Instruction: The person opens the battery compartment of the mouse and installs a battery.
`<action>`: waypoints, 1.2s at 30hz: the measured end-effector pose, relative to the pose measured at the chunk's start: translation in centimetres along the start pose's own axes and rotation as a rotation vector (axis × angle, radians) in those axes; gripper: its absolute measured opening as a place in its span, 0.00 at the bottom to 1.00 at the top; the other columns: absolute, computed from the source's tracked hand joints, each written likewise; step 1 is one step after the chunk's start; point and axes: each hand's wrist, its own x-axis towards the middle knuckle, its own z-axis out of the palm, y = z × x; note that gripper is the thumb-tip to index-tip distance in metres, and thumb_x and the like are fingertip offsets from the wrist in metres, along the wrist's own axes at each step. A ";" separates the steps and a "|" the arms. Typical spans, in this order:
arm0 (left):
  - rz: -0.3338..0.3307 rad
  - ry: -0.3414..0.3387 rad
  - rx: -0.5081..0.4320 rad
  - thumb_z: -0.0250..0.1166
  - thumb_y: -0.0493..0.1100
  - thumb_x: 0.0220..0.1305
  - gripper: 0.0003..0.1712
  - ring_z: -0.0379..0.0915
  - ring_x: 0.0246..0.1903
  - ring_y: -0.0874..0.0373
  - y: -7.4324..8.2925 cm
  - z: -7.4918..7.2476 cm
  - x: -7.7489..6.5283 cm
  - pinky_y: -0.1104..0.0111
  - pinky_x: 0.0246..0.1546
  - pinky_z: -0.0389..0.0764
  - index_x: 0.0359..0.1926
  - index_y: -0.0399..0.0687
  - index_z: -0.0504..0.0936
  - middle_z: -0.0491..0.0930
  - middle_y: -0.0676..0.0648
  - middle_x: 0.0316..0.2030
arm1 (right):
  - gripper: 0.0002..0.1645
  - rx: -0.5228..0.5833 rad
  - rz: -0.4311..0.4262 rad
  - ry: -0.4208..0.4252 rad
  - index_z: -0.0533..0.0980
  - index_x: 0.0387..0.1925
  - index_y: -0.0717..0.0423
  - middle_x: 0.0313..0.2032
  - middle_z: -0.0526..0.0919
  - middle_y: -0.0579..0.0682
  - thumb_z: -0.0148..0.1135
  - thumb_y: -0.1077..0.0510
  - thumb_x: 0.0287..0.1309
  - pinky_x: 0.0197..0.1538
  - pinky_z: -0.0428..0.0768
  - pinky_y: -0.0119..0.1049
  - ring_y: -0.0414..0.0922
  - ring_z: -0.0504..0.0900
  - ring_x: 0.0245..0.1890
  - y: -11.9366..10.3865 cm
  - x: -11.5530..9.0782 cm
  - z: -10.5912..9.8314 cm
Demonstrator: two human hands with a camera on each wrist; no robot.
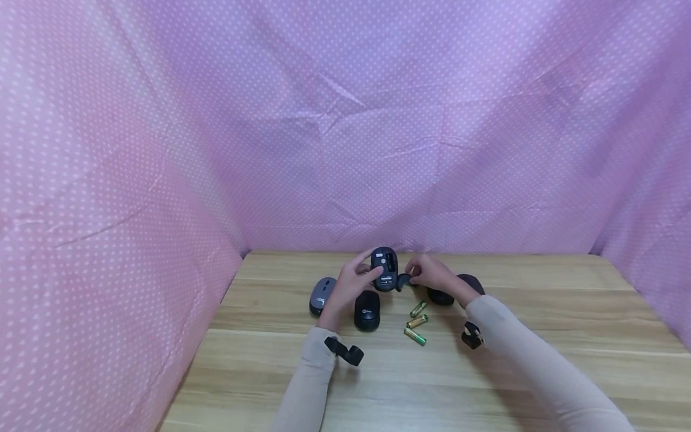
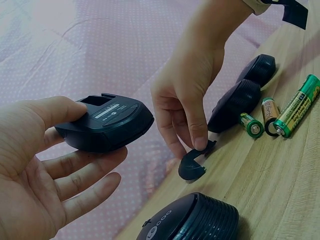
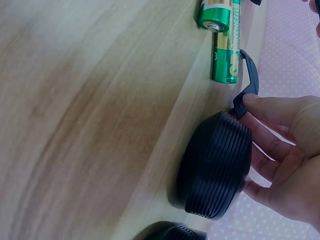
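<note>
My left hand [image 1: 352, 281] holds a black computer mouse [image 1: 385, 282] off the table, thumb on its underside. The underside faces me in the head view, with an uncovered battery slot. To its right, my right hand [image 1: 432, 273] pinches a curved black battery cover [image 2: 190, 169] between thumb and fingers. The cover is apart from the held mouse, low over the table. In the right wrist view the cover [image 3: 248, 85] is beside a black ribbed mouse [image 3: 217, 165]. Three green-and-gold batteries [image 1: 414, 336] lie on the table in front of the right hand.
A grey mouse [image 1: 322, 294] and a black mouse [image 1: 367, 311] rest on the wooden table [image 1: 259, 360] near my left forearm. Two dark mice [image 2: 237, 102] sit by the right hand, partly hidden by it in the head view. Pink dotted cloth [image 1: 378, 150] encloses the back and sides.
</note>
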 end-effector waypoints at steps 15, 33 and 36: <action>-0.015 -0.002 0.003 0.62 0.41 0.74 0.33 0.85 0.43 0.49 1.4 0.1 -0.7 0.45 0.52 0.84 0.76 0.49 0.65 0.82 0.29 0.53 | 0.10 0.014 0.003 0.005 0.83 0.43 0.66 0.36 0.88 0.57 0.69 0.68 0.58 0.44 0.86 0.44 0.48 0.86 0.37 0.1 -0.1 0.0; -0.007 -0.010 0.001 0.63 0.46 0.73 0.32 0.85 0.44 0.52 -0.4 -0.3 0.2 0.62 0.46 0.88 0.75 0.57 0.67 0.84 0.34 0.54 | 0.14 0.098 -0.190 0.018 0.82 0.47 0.69 0.34 0.88 0.54 0.69 0.68 0.59 0.43 0.86 0.41 0.46 0.85 0.37 -0.6 -2.7 -1.2; -0.002 -0.010 0.004 0.63 0.46 0.73 0.32 0.85 0.46 0.50 -0.3 -0.3 0.2 0.61 0.47 0.88 0.75 0.57 0.67 0.83 0.34 0.55 | 0.14 0.101 -0.204 0.008 0.82 0.47 0.68 0.34 0.88 0.53 0.69 0.69 0.59 0.45 0.86 0.43 0.45 0.85 0.38 -0.6 -3.3 -1.3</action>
